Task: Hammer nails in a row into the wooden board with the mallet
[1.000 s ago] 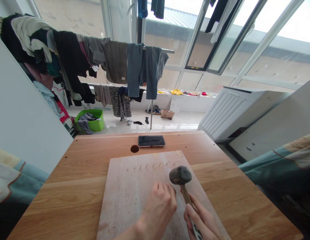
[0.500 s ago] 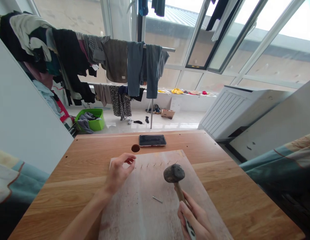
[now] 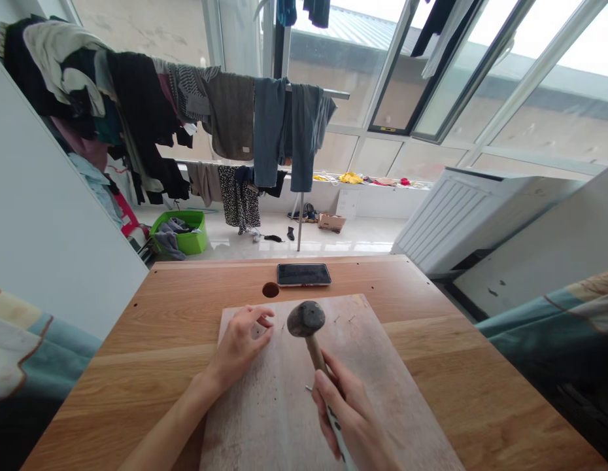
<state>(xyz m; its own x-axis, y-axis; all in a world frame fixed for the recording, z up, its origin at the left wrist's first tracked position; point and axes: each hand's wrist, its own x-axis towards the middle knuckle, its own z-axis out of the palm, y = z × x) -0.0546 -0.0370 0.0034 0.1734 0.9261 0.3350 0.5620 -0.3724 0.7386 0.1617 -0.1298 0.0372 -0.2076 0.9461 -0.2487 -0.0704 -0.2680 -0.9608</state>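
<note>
My right hand point(image 3: 343, 402) grips the wooden handle of a hammer point(image 3: 306, 319) with a blunt, dark head. The head is raised over the far part of a pale, worn board point(image 3: 284, 432). Beside it, my left hand point(image 3: 248, 340) rests at the board's far left, thumb and fingers curled close together; anything between the fingertips is too small to make out. Thin nails point(image 3: 352, 319) stand in a row along the far side, some hidden behind the hammer head. A loose metal nail or pin point(image 3: 308, 388) lies on the board, partly covered by my right hand.
The board lies on a wooden table point(image 3: 431, 340) with a round hole point(image 3: 270, 290) and a phone point(image 3: 304, 275) near the far edge. Beyond are a clothes rack with hanging laundry point(image 3: 230, 118), a green tub point(image 3: 191, 242) and windows. Curtains hang at both sides.
My right hand has brought the hammer left and slightly away from me, closer to my left hand. The hammer head now covers part of the nail row. My left hand keeps nearly the same place.
</note>
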